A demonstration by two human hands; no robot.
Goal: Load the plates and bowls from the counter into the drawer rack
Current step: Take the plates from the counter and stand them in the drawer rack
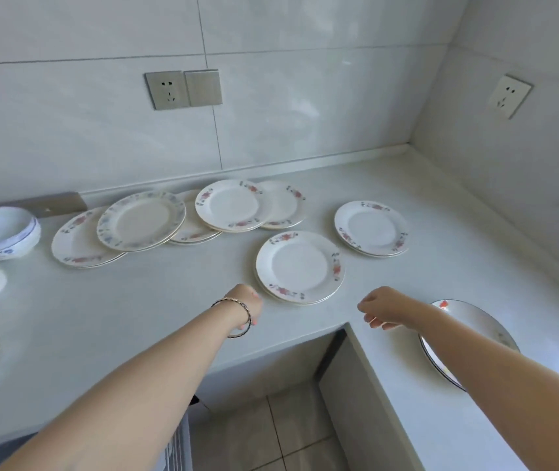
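Nothing is gripped: the left hand [246, 305] and the right hand [382, 309] are held loosely curled, just left and right of the front floral plates [300, 266].

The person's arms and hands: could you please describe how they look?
No sleeves or gloves show on either side. The left hand has thin bracelets at its wrist, one twisted in dark and pale. The right hand wears nothing visible.
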